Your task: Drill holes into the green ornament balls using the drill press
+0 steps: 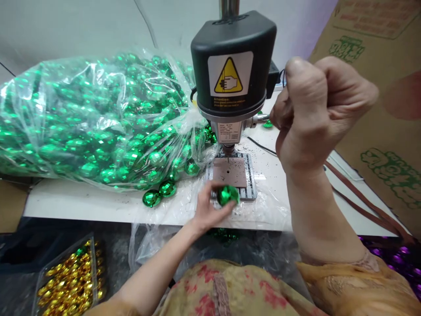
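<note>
Between the thumb and fingers of my left hand [206,206] is a shiny green faceted ball [226,194], just in front of the drill press base plate [251,191]. My right hand [315,109] is closed in a fist around the feed handle [262,118] at the right of the black-topped drill press [232,66]; most of the handle is hidden in the fist. A thin bit points down over a brownish pad [239,173] that has a small dark hole. Two more green balls [159,194] lie on the table to the left.
A big clear plastic bag [95,127] full of green balls fills the table's left. Dark shavings dot the white table [108,204]. At lower left stands a clear container [93,263] of gold balls. A cardboard box [378,131] rises on the right, with purple balls [399,261] below.
</note>
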